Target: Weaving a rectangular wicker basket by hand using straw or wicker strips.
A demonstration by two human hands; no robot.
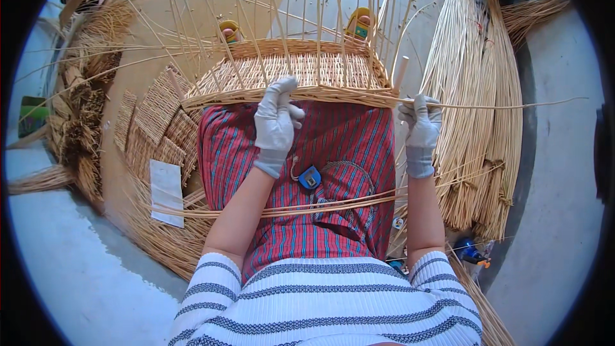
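Note:
Across my lap rests a partly woven wicker basket [307, 72], pale tan, with long thin stakes rising from its rim. My left hand [275, 122], in a white glove, has its fingers bent over the near rim beside one stake. At the basket's near right corner, my gloved right hand [421, 129] pinches a wicker strand [506, 106]. That strand runs from the rim out to the right. A thick pale rod [401, 72] stands up at this corner. Beneath the basket, a red plaid cloth [237, 147] covers my legs.
A blue tape measure [310, 178] lies on the cloth, and several loose rods [333, 205] cross it. Woven panels [157, 112] and a white sheet [166, 192] lie left. Bundled wicker strands [474, 90] fill the right side. A blue bottle [469, 250] is at lower right.

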